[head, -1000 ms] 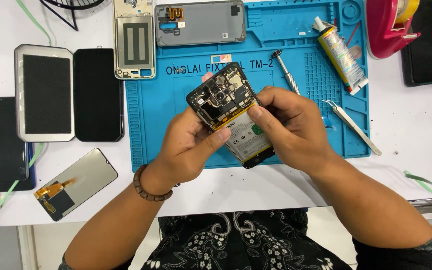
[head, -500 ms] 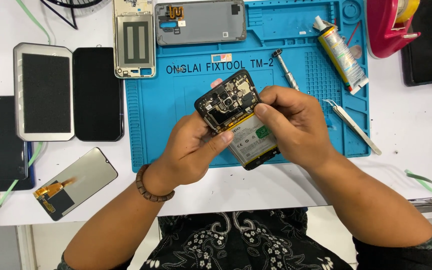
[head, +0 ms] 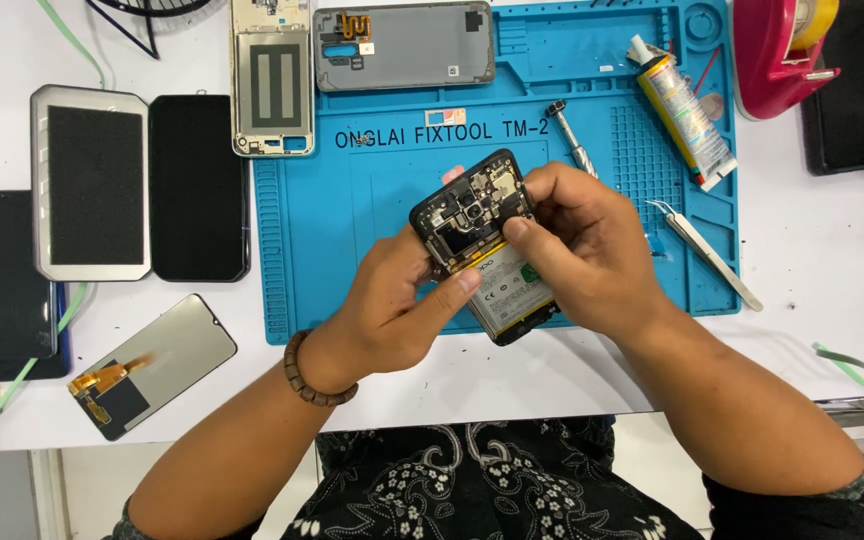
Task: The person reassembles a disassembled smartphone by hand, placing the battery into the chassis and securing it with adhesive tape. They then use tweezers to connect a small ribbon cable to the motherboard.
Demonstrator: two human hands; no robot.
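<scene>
- White table (head: 832,260) is carrying a blue repair mat (head: 352,240).
- Left hand (head: 397,315) is gripping the opened phone (head: 487,245) above the mat.
- Right hand (head: 592,250) is pinching its edge, thumb on the battery.
- Tweezers (head: 707,255) are lying just right.

Single head-worn view, steeply down, fairly close, over blue mat (head: 352,250) and table edge.

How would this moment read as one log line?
left hand: grips opened phone | right hand: pinches phone edge | below: blue mat
</scene>
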